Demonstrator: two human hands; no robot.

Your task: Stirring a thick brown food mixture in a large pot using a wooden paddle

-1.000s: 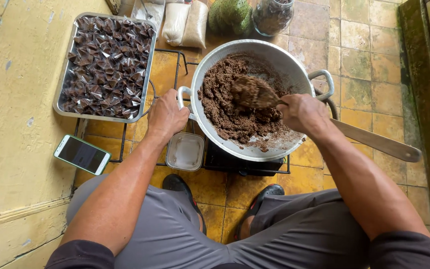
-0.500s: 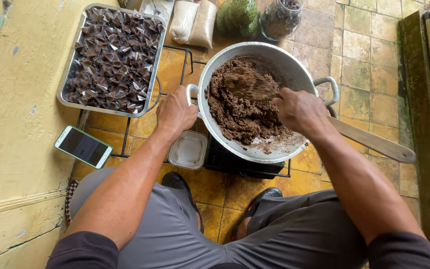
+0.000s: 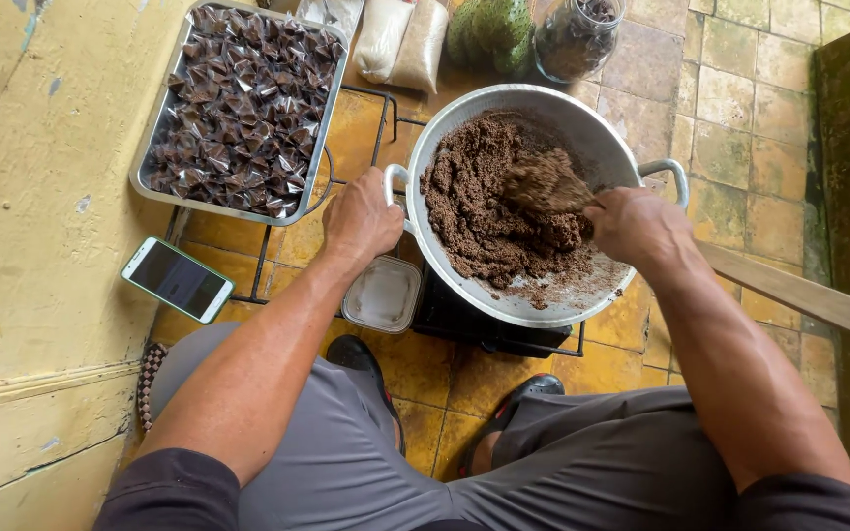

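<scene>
Head view looked down on a person seated over a large metal pan [image 3: 632,138] of crumbly brown mixture [image 3: 484,221], which sat on a dark burner [image 3: 464,320] on the tiled floor [image 3: 740,98]. The left hand [image 3: 361,218] was closed round the pan's near side handle, steadying it. The right hand [image 3: 637,224] was wrapped round a long wooden paddle [image 3: 799,295], whose shaft ran back past the wrist while its blade [image 3: 543,182] lay in the mixture just ahead of the knuckles.

Compared with a second earlier, the blade had swung from the left-centre of the pan to a spot nearer the right hand, coated in mixture, and the brown mass had been heaped toward the left hand's side, baring a smeared patch of metal below the right hand. Judging by that, the stirring was mid-stroke and the mixture looked thick and dry.

Beyond the left hand sat a metal tray [image 3: 150,157] of dark wrapped pieces [image 3: 238,108]; a phone [image 3: 177,279] lay to the outside of that forearm, and a small clear tub [image 3: 383,293] sat just under the wrist.
</scene>
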